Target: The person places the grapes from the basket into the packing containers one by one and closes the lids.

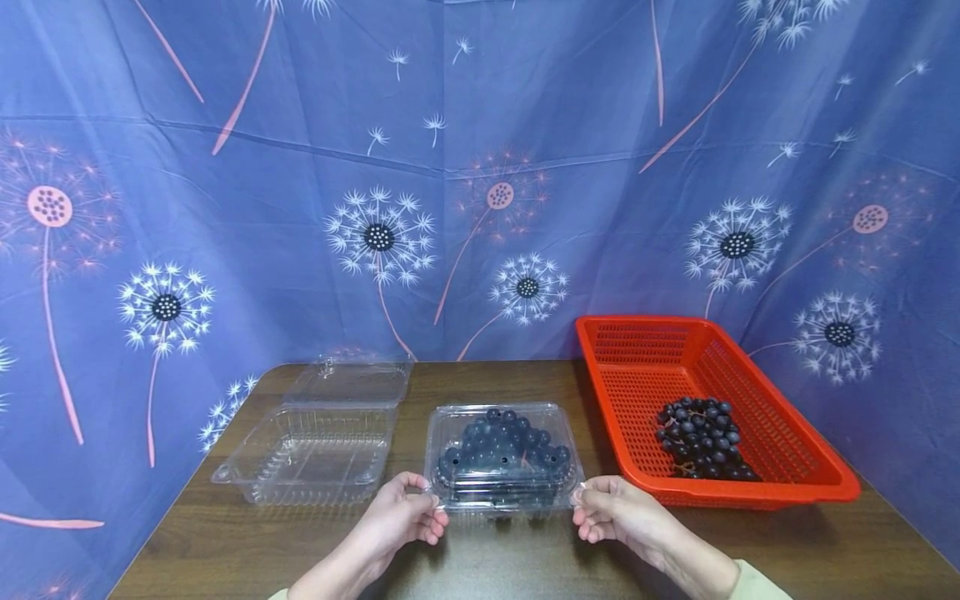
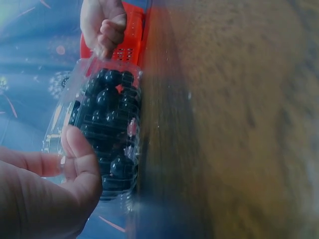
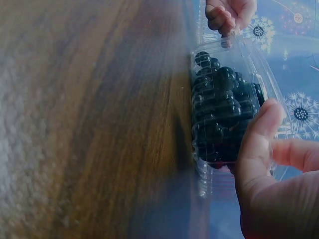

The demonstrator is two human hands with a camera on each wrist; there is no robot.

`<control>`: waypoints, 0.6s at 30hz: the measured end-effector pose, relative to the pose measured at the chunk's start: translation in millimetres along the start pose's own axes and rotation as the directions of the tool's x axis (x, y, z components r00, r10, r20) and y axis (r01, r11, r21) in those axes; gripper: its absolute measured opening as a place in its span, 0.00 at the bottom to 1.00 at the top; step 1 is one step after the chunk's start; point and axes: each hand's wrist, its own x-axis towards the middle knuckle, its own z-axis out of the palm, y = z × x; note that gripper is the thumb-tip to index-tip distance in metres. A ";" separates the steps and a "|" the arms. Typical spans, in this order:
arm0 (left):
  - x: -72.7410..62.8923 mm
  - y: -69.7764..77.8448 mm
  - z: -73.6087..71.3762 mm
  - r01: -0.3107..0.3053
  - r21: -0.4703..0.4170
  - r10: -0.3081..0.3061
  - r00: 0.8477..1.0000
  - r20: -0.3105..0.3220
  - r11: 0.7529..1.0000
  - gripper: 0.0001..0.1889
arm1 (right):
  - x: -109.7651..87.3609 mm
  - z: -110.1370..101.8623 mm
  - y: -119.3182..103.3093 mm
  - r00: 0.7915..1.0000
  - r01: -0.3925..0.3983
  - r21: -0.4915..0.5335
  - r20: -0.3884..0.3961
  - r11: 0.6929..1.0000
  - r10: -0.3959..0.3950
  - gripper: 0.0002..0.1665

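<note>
Probably for balance, the left hand (image 1: 399, 517) and right hand (image 1: 621, 512) pinch opposite near corners of the grape box (image 1: 504, 458) between fingers (image 1: 409, 479), away from the tabletop's (image 1: 487, 383) back edge

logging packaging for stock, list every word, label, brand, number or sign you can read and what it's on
None can be read: no lettering shows on the filled clear box, the open clear box, the red basket or the table. The backdrop cloth bears only printed dandelions.
</note>
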 end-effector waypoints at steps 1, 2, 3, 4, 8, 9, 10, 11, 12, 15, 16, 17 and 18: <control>1.2 -0.4 1.2 -0.006 0.001 0.006 1.000 -0.007 1.000 0.17 | 0.3 -0.1 0.3 1.000 0.002 0.003 -0.010 1.000 -0.002 0.04; 2.6 -0.9 2.4 -0.011 0.001 0.011 1.000 -0.014 1.000 0.17 | 0.6 -0.1 0.7 1.000 0.003 0.008 -0.021 1.000 -0.003 0.04; 4.1 -1.3 3.5 -0.015 0.001 0.015 1.000 -0.022 1.000 0.17 | 0.8 -0.1 1.3 0.999 0.006 0.014 -0.033 1.000 -0.005 0.04; 5.6 -1.6 4.6 -0.018 0.001 0.018 0.999 -0.030 1.000 0.17 | 1.3 0.0 1.9 0.999 0.007 0.021 -0.046 1.000 -0.006 0.04; 10.5 -2.2 8.3 -0.019 -0.007 0.018 0.998 -0.066 1.000 0.17 | 3.1 1.4 4.2 0.996 0.024 0.056 -0.083 0.998 -0.019 0.05; 11.6 -2.4 8.9 -0.018 -0.012 0.017 0.997 -0.073 1.000 0.17 | 4.0 1.8 4.8 0.995 0.022 0.066 -0.094 0.998 -0.015 0.06; 12.3 -2.4 9.6 -0.014 -0.020 0.012 0.997 -0.080 1.000 0.17 | 4.8 2.6 5.3 0.994 0.017 0.081 -0.108 0.997 -0.009 0.06; 12.9 -2.6 10.1 -0.012 -0.028 0.010 0.996 -0.085 1.000 0.17 | 5.4 3.4 6.0 0.993 0.016 0.095 -0.118 0.995 -0.005 0.07; 13.6 -2.8 10.5 -0.008 -0.037 0.005 0.996 -0.090 0.999 0.16 | 6.1 4.2 6.6 0.991 0.011 0.111 -0.130 0.994 0.003 0.07; 15.0 -3.5 11.2 0.011 -0.065 -0.017 0.995 -0.097 0.998 0.13 | 8.4 6.7 8.3 0.986 0.005 0.189 -0.163 0.982 0.026 0.08; 15.4 -3.8 11.3 0.019 -0.073 -0.026 0.995 -0.098 0.997 0.12 | 9.3 7.8 8.5 0.985 0.007 0.220 -0.170 0.976 0.032 0.08; 15.8 -4.0 11.4 0.025 -0.080 -0.033 0.995 -0.097 0.996 0.11 | 10.4 8.8 8.8 0.984 0.010 0.251 -0.176 0.968 0.036 0.09; 16.0 -4.2 11.5 0.033 -0.085 -0.041 0.995 -0.095 0.996 0.10 | 11.6 10.0 8.8 0.982 0.012 0.285 -0.182 0.959 0.042 0.09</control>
